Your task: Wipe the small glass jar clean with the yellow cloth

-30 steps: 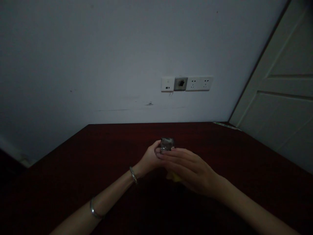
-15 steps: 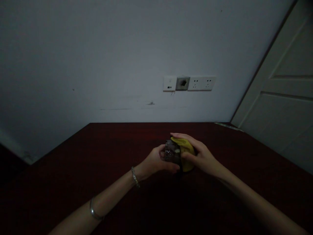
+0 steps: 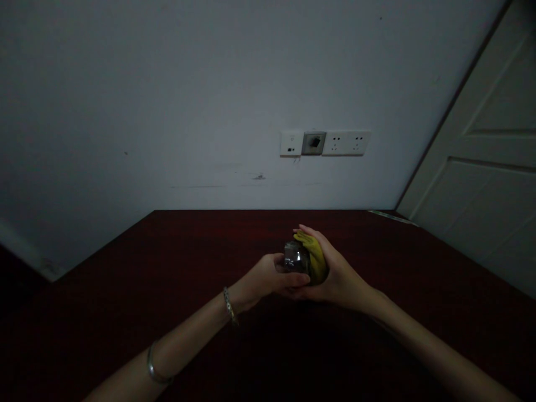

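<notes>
A clear glass container [image 3: 295,258], perhaps a cup or jar, is held above the dark red table [image 3: 201,240]. My left hand [image 3: 272,274] wraps round its left side, thumb along the near side. A yellow cloth [image 3: 315,258] is pressed over the glass container's right end by my right hand [image 3: 338,279], whose fingers curl round the far side. The cloth and my fingers hide that end. Dim light leaves the container's exact shape unclear.
Behind the table stands a pale wall [image 3: 201,100] with a row of sockets and switches [image 3: 324,143]. A panelled door [image 3: 494,167] is at the right. A light strip [image 3: 393,217] lies along the table's back right edge.
My right hand has turned round the glass container's end, its thumb moving down to the near lower side. The cloth has shifted and bunched with it. My left hand keeps its hold.
</notes>
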Tool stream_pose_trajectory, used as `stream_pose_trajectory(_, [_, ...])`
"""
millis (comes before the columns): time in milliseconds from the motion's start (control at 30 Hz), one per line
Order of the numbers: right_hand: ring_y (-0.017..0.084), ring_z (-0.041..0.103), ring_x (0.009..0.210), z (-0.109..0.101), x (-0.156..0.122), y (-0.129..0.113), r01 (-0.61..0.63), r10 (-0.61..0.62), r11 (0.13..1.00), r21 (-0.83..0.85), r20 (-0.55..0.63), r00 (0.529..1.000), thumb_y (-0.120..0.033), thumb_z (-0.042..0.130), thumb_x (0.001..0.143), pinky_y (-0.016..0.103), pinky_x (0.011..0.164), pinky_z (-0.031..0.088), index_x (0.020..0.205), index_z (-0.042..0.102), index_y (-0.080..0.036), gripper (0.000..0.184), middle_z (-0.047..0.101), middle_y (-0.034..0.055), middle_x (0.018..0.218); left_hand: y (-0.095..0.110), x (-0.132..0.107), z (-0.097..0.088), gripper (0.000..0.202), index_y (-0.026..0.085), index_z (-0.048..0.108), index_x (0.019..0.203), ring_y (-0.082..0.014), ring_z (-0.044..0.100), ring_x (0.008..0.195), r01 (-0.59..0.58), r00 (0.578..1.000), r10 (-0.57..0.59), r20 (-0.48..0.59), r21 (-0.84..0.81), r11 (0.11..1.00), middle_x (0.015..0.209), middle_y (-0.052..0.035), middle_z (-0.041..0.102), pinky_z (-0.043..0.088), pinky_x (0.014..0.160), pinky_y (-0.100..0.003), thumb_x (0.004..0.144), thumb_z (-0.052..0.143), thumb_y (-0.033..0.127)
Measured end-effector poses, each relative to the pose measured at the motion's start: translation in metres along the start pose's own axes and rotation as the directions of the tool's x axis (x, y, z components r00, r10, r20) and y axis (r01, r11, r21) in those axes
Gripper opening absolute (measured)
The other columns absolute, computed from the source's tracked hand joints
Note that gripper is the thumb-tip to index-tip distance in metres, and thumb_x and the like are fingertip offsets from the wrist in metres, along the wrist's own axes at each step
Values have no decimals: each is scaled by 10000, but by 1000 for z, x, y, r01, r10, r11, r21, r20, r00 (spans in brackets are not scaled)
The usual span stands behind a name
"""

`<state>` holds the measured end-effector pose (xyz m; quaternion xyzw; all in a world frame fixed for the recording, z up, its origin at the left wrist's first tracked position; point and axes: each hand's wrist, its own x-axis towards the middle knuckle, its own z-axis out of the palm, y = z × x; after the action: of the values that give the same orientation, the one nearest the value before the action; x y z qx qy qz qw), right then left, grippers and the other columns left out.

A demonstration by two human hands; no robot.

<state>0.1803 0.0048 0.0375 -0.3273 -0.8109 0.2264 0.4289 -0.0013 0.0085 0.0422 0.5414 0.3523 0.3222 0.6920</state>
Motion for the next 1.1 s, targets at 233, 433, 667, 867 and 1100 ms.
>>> stream_pose_trajectory(233, [306,497,1201,2,0,-5,-65,70,996,53,-88,994,-240,803,564,509,1017,399,1400,261,-247,997,451,142,1350,-1,0,-3,591,117,603,1007,-166,656,738,-56,995,58,87,-25,998,929,-103,673,539,648,-294,561,814,443])
stream_pose_trajectory(433, [289,571,1111,2,4,-8,-165,226,938,305,-177,958,-293,803,571,454,936,482,1362,319,-224,929,548,132,1240,8,-6,-7,973,216,354,1353,-303,579,1111,-218,958,186,219,133,967,1262,-170,553,497,892,-451,521,857,237])
stream_pose_trajectory(667, [283,647,965,6,7,-2,-286,367,874,393,-148,918,-323,778,573,426,806,556,1311,380,-213,846,597,114,1148,-2,-7,-5,1183,165,185,1446,-392,357,1308,-359,917,398,31,501,787,1435,-230,338,303,1073,-576,494,869,326])
stream_pose_trajectory(867, [274,645,981,9,7,-2,-267,334,893,361,-135,933,-311,787,593,424,836,548,1318,397,-227,827,611,103,1134,-4,-4,-6,998,184,323,1373,-347,490,1211,-401,890,455,-11,453,796,1353,-192,464,419,1007,-521,532,852,271])
stream_pose_trajectory(1100, [261,608,1086,-2,8,1,-222,275,884,412,-74,959,-460,606,794,438,925,500,1328,399,-246,611,602,106,1219,-6,-2,-1,930,171,390,1287,-291,581,1099,-420,879,473,-61,368,829,1264,-169,539,516,912,-418,493,869,249])
